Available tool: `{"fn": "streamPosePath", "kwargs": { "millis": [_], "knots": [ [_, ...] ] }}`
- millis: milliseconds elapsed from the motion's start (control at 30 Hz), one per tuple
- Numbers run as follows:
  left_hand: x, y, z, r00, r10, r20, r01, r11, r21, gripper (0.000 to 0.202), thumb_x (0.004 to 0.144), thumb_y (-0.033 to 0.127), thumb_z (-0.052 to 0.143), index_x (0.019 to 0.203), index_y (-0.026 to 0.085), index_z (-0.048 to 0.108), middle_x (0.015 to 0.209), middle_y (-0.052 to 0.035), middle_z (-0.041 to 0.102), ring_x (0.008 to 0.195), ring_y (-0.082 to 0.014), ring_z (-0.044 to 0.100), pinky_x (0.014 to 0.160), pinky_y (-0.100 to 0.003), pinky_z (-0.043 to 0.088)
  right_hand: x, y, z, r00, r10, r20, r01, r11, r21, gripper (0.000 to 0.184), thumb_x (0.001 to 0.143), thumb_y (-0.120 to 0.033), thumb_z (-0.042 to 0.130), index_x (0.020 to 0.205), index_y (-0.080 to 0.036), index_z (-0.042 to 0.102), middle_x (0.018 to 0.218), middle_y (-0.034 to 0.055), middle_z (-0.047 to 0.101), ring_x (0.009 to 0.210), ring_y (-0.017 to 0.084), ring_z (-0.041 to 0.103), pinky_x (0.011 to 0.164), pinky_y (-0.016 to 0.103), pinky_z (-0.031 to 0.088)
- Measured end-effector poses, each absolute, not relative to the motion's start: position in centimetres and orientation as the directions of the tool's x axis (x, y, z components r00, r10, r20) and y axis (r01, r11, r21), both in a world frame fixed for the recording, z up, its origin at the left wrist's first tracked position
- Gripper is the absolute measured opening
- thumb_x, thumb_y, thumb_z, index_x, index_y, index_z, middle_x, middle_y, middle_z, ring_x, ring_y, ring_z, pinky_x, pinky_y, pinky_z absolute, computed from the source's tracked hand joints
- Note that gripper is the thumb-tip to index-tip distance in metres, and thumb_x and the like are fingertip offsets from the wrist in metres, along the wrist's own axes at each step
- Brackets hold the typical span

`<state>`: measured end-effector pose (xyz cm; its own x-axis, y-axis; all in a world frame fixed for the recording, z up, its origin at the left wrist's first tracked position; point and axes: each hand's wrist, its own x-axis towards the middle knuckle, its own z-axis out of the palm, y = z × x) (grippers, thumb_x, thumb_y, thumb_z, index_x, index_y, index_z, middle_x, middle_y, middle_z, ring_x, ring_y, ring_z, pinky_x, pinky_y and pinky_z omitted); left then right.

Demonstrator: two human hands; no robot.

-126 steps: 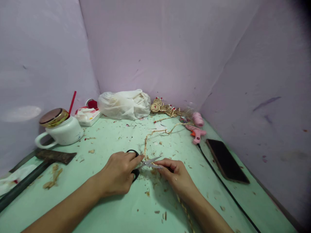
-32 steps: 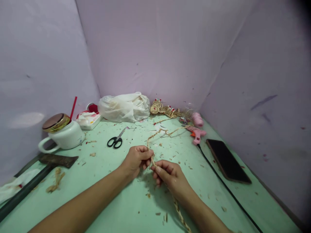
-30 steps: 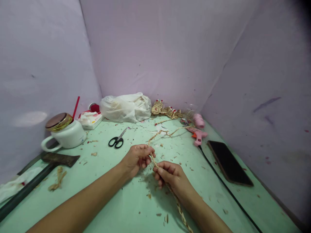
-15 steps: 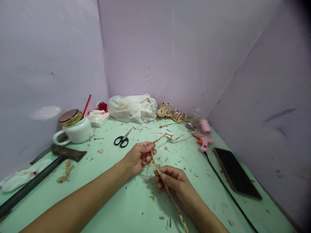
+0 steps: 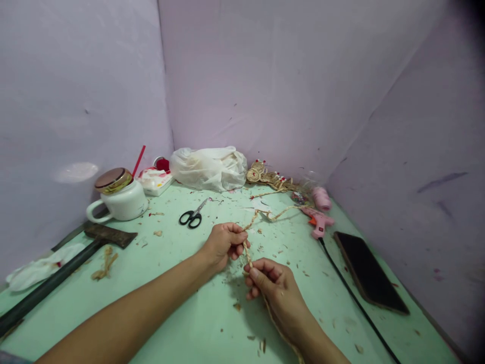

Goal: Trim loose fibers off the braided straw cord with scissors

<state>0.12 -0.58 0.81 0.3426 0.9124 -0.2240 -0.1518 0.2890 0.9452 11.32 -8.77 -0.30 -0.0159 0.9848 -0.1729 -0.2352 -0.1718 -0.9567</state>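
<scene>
A thin braided straw cord point(image 5: 247, 252) runs through both hands above the middle of the table. My left hand point(image 5: 227, 244) is closed, pinching it between thumb and fingers. Just below and to the right, my right hand point(image 5: 271, 283) grips the same cord, its thumb pressed against the forefinger. A short stretch of braid shows between the two hands. Beyond my left hand the cord bends away and lies across the table towards the pink glue gun point(image 5: 319, 221). The other end trails from my right hand down to the bottom edge, partly hidden by the wrist.
Black-handled scissors point(image 5: 192, 217) lie behind my left hand. At left are a hammer-like tool point(image 5: 109, 234) and a white lidded mug point(image 5: 127, 203). A plastic bag point(image 5: 208, 169), woven straw pieces point(image 5: 273, 177) and pink thread point(image 5: 321, 198) stand at the back; a phone point(image 5: 369, 270) lies right.
My left hand has shifted slightly right, closer to my right hand. The trailing cord has swung right, behind my right wrist. The view has moved a little.
</scene>
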Motion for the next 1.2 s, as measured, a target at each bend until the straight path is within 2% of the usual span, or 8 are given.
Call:
{"fn": "streamPosePath", "kwargs": {
  "millis": [133,233,367,600,733,867,1067,1200],
  "knots": [
    [-1.1,0.6,1.3,0.315,0.934,-0.171,0.024,0.172,0.985,0.015,0.06,0.025,0.059,0.069,0.013,0.055,0.064,-0.0053,0.061,0.038,-0.0074,0.044,0.034,-0.02,0.03,11.5,-8.4,0.1,-0.018,0.965,-0.261,-0.332,-0.252,-0.909,0.025,0.058,-0.031,0.073,0.072,-0.011,0.065,0.053,-0.0007,0.056,0.041,0.006,0.043,0.046,0.024,0.043],
    [-3.6,2.1,2.1,0.138,0.989,-0.044,0.21,0.014,0.978,0.024,0.059,0.023,0.061,0.082,0.016,0.056,0.069,-0.0036,0.059,0.052,-0.0118,0.051,0.045,-0.021,0.034,11.9,-8.1,0.3,0.034,0.947,-0.32,-0.378,-0.284,-0.881,0.027,0.054,-0.03,0.075,0.07,-0.011,0.066,0.053,0.0007,0.058,0.041,0.006,0.043,0.045,0.023,0.042],
    [-7.4,4.0,2.3,-0.047,0.99,0.133,0.489,-0.093,0.867,0.011,0.057,0.017,0.06,0.064,0.019,0.052,0.074,-0.0046,0.054,0.081,-0.0214,0.052,0.057,-0.023,0.033,12.4,-7.9,0.2,0.06,0.947,-0.314,-0.396,-0.266,-0.879,0.023,0.056,-0.029,0.074,0.068,-0.011,0.066,0.053,0.0017,0.06,0.04,0.006,0.044,0.039,0.018,0.037],
    [-9.0,5.5,0.9,-0.058,0.993,0.104,0.756,-0.024,0.654,0.022,0.046,0.005,0.056,0.047,0.018,0.038,0.057,-0.0047,0.048,0.085,-0.0314,0.049,0.067,-0.034,0.033,12.5,-8.1,0.3,0.064,0.948,-0.312,-0.345,-0.272,-0.898,0.024,0.059,-0.031,0.072,0.07,-0.01,0.065,0.055,0.0012,0.06,0.038,0.004,0.042,0.032,0.014,0.026],
    [-9.1,5.7,1.3,-0.045,0.995,0.083,0.773,-0.018,0.634,0.019,0.048,0.006,0.052,0.061,0.019,0.046,0.062,-0.0052,0.052,0.083,-0.0308,0.051,0.065,-0.035,0.034,12.4,-7.9,0.1,0.086,0.947,-0.309,-0.327,-0.266,-0.907,0.026,0.059,-0.032,0.071,0.071,-0.011,0.064,0.056,0.0011,0.06,0.039,0.003,0.041,0.032,0.013,0.026],
    [-8.6,5.1,3.1,0.059,0.998,0.039,0.703,-0.069,0.708,0.022,0.06,0.015,0.049,0.081,0.019,0.048,0.066,-0.0035,0.058,0.064,-0.0204,0.057,0.052,-0.027,0.036,12.3,-7.5,-0.1,0.12,0.943,-0.311,-0.304,-0.264,-0.915,0.028,0.056,-0.035,0.072,0.066,-0.011,0.064,0.052,0.0003,0.057,0.036,0.003,0.037,0.03,0.014,0.022],
    [-7.2,2.5,5.1,0.403,0.909,-0.105,0.164,0.041,0.986,0.041,0.06,0.032,0.059,0.095,0.015,0.044,0.07,-0.004,0.061,0.051,-0.0096,0.049,0.043,-0.019,0.028,12.7,-7.7,0.6,0.022,0.961,-0.274,-0.337,-0.251,-0.907,0.021,0.057,-0.023,0.071,0.073,-0.01,0.067,0.055,0.0019,0.059,0.041,0.003,0.039,0.035,0.013,0.027],
    [-6.3,0.7,4.9,0.525,0.851,-0.003,0.33,-0.2,0.923,0.041,0.062,0.031,0.059,0.099,0.014,0.052,0.063,0.0014,0.053,0.055,-0.0098,0.045,0.051,-0.022,0.034,13.4,-7.7,1.1,-0.006,0.954,-0.299,-0.345,-0.283,-0.895,0.024,0.057,-0.023,0.069,0.078,-0.011,0.067,0.06,0.0021,0.059,0.041,0.004,0.04,0.032,0.015,0.024]
  ]
}}
